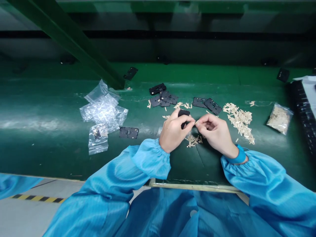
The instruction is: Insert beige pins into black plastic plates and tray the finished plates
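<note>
No readable text, labels or numbers anywhere.

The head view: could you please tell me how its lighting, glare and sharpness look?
Head view: white glare on the glossy green workbench at left, bright highlights on the crinkled clear plastic bags; head view, top: dim, murky background; head view, centre: detail where the bare left hand and right hand meet is too small to read.

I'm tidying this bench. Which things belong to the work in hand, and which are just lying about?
Probably in the work:
black plastic piece in the left hand
pale strips piled near the right hand
slotted black plates beyond the hands

Seemingly just lying about:
clear plastic bags at left
filled bag at far right
</note>
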A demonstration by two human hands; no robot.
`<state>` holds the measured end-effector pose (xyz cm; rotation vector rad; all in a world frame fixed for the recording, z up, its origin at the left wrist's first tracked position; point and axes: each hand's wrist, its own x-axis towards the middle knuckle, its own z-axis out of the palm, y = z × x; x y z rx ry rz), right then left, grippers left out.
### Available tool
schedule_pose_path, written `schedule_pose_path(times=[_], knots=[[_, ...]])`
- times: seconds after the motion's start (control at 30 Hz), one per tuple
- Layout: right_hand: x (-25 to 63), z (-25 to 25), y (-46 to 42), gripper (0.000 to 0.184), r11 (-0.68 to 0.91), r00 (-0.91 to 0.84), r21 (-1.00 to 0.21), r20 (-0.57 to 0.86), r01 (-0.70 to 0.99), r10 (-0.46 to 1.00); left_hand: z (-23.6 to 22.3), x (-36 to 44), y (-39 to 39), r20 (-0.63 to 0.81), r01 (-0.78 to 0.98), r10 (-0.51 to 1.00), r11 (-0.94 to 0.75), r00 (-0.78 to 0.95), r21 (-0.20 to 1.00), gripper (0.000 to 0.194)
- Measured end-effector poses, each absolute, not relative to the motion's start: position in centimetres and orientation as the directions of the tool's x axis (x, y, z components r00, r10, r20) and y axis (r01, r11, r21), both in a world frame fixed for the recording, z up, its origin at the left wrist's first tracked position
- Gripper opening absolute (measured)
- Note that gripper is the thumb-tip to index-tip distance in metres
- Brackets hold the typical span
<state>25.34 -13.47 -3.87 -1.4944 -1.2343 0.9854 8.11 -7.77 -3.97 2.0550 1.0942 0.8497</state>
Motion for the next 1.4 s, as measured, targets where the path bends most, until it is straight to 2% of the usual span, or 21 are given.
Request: schedule_pose_path(times=[0.17,0.33,0.43,0.57,0.67,0.7,0.8,0.93,1.03,1.1,1.17,1.27,1.4], knots=[[24.9,-4.3,-13.7,0.010,0.005,0.226,-0.949,0.081,0.315,0.971,-4.2,8.5,-8.3,0.272,0.367,0.872,-0.428,0.407,0.826,0.013],[24.8,-4.4,-13.9,0.009,0.084,0.200,-0.929,0.165,0.360,0.966,-4.2,8.6,-8.3,0.289,0.316,0.875,-0.422,0.388,0.850,0.015],[25.0,-4.3,-13.8,0.008,0.057,0.213,-0.945,0.131,0.323,0.968,-4.1,8.3,-7.6,0.292,0.351,0.879,-0.428,0.378,0.833,0.015],[25.5,-4.0,-13.4,0.005,-0.049,0.291,-0.974,0.018,0.222,0.956,-3.9,7.6,-6.4,0.269,0.464,0.914,-0.388,0.304,0.796,0.015],[25.7,-3.8,-13.2,0.005,-0.076,0.264,-0.978,-0.023,0.192,0.964,-3.9,7.4,-6.2,0.214,0.501,0.918,-0.364,0.333,0.785,0.012],[25.7,-3.8,-13.2,0.006,-0.075,0.249,-0.979,-0.025,0.191,0.968,-3.8,7.4,-6.3,0.196,0.495,0.912,-0.366,0.361,0.788,0.008],[25.6,-3.7,-13.2,0.008,-0.060,0.212,-0.978,-0.016,0.200,0.977,-3.6,7.7,-6.6,0.172,0.415,0.867,-0.386,0.467,0.824,0.022],[25.6,-3.8,-13.4,0.010,-0.026,0.156,-0.963,0.017,0.268,0.988,-3.6,8.0,-6.7,0.179,0.317,0.831,-0.387,0.527,0.866,0.005],[25.8,-3.9,-13.7,0.007,0.078,0.163,-0.872,0.177,0.483,0.971,-3.6,8.1,-6.6,0.170,0.327,0.847,-0.370,0.504,0.870,0.007],[25.9,-3.9,-14.0,0.003,0.189,0.126,-0.740,0.347,0.645,0.929,-3.6,8.1,-6.7,0.165,0.332,0.852,-0.362,0.497,0.871,0.008],[26.1,-3.9,-14.1,0.011,0.294,0.030,-0.617,0.459,0.730,0.888,-3.6,8.1,-6.7,0.160,0.329,0.852,-0.357,0.498,0.875,0.008],[26.3,-4.1,-14.0,0.018,0.388,-0.094,-0.527,0.498,0.756,0.862,-3.4,8.1,-6.8,0.153,0.320,0.854,-0.345,0.497,0.882,0.008],[26.2,-4.4,-13.9,0.018,0.420,-0.144,-0.457,0.524,0.784,0.839,-3.5,8.2,-7.0,0.157,0.323,0.860,-0.343,0.485,0.882,0.009]])
